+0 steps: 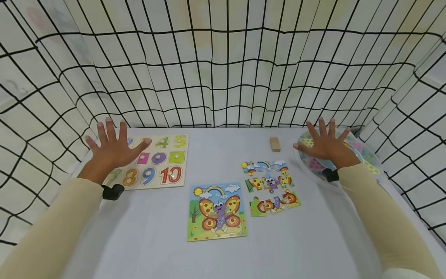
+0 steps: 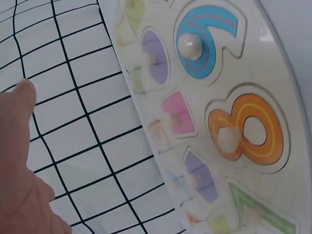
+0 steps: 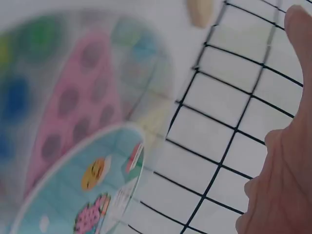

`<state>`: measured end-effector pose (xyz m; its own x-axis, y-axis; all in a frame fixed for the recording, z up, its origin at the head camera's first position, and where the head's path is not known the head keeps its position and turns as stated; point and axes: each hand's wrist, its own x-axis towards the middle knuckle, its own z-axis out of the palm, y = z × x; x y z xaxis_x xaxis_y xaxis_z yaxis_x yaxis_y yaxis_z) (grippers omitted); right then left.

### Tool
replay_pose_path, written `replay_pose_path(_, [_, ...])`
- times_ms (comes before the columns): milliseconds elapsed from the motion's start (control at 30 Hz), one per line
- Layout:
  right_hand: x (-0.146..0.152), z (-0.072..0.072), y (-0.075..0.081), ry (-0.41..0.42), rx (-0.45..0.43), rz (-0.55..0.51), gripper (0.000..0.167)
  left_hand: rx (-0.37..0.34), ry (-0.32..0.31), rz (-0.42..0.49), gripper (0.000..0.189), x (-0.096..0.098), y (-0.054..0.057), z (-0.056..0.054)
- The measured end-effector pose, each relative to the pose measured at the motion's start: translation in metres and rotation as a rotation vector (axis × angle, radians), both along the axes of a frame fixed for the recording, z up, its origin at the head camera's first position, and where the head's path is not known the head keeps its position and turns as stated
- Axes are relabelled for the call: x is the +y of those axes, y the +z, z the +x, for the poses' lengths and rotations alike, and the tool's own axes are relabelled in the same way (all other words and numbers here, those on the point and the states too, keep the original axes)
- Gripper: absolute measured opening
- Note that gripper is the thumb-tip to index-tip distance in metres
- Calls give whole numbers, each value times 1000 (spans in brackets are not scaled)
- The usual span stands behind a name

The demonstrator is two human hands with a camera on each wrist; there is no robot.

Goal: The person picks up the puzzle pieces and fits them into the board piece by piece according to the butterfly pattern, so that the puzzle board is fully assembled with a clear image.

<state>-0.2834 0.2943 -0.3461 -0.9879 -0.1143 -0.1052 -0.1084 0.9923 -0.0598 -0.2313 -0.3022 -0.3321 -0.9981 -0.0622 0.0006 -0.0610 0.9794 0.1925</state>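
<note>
My left hand (image 1: 113, 149) is spread above the wooden number board (image 1: 179, 161), fingers straight and holding nothing. In the left wrist view, the board's knobbed pieces show, among them an orange eight (image 2: 270, 141) and a blue nine (image 2: 195, 58). Over the round patterned board (image 1: 315, 174) on the right, my right hand (image 1: 327, 145) also spreads its straight fingers, with nothing in it. Between the hands lies a square butterfly picture board (image 1: 217, 213). Beside it, butterfly jigsaw pieces (image 1: 271, 184) sit in three loose rows.
A small wooden block (image 1: 275, 144) lies near the back of the white table (image 1: 156, 232), left of the right hand. Black netting (image 1: 228, 77) rises behind the table and along both sides. In the right wrist view, the round board (image 3: 78, 97) is blurred.
</note>
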Motion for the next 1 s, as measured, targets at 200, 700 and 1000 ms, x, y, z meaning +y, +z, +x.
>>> replay_pose_path(200, [-9,11,2,38,-4,-113,105,97,-73,87,105,10,-8,16])
replay_pose_path(700, [-23,41,-12,186,-119,-324,108,28,-367,180,118,59,-34,68])
replay_pose_path(1000, [-29,57,-17,241,-107,-428,102,-65,-417,220,136,80,-36,95])
